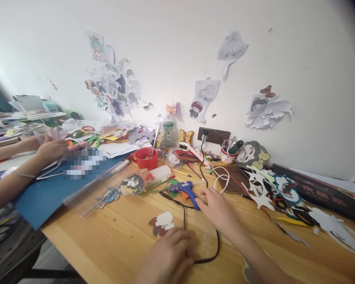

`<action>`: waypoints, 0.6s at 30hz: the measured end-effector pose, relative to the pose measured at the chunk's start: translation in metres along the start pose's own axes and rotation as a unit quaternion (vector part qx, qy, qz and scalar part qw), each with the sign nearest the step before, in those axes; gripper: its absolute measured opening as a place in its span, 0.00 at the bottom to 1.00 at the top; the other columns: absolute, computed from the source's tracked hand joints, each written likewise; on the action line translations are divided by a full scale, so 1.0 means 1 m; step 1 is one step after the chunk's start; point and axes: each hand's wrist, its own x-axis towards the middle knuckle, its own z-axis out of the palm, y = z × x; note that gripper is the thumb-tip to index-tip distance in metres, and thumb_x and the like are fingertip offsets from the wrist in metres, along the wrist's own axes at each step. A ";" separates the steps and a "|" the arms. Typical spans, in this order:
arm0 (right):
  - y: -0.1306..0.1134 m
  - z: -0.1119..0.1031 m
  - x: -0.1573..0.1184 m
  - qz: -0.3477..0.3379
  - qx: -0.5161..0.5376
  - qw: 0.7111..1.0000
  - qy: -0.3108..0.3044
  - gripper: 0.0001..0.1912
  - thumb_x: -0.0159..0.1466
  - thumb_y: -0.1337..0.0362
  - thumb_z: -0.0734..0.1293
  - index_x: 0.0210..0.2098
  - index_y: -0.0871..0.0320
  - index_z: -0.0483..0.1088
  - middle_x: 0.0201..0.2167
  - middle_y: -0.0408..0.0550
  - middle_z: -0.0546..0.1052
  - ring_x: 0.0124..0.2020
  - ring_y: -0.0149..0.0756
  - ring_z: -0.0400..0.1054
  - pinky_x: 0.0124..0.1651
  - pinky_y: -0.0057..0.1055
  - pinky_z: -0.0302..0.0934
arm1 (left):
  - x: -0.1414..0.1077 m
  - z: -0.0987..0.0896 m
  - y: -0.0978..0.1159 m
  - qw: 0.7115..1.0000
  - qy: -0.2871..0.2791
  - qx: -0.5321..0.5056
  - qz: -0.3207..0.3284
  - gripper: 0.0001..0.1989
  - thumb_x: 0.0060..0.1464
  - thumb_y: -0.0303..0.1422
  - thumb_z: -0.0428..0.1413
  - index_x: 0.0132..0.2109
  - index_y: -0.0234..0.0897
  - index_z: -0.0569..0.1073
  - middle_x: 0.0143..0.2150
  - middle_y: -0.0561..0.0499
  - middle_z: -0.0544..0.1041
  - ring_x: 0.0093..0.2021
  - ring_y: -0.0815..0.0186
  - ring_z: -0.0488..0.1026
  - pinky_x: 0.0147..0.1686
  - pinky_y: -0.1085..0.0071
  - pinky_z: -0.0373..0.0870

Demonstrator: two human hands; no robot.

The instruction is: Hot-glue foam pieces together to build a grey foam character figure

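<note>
A blue glue gun (187, 191) with an orange trigger lies on the wooden table, its black cord curling toward the front. My right hand (214, 205) is at the end of its handle, fingers bent together; whether they grip it is hard to tell. Nearer the table's front, my left hand (173, 252) is blurred and rests low beside the cord. Just beyond its fingers sits a small dark red and white paper cutout (162, 224). What the left hand holds, if anything, is hidden.
Another person's hands (51, 148) are over a blue sheet (47, 197) at the left. A red mug (146, 158) stands behind the character cutouts (133, 184). Paper scraps (258, 187) and a long dark box (322, 189) lie at the right.
</note>
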 end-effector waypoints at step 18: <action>-0.014 -0.028 0.026 0.034 0.452 0.887 -0.082 0.11 0.58 0.57 0.58 0.37 0.57 0.60 0.31 0.45 0.71 0.26 0.29 0.66 0.29 0.28 0.59 | -0.029 -0.024 -0.058 0.963 0.009 0.259 0.076 0.16 0.57 0.29 0.50 0.53 0.38 0.65 0.53 0.50 0.70 0.53 0.62 0.67 0.52 0.66 0.65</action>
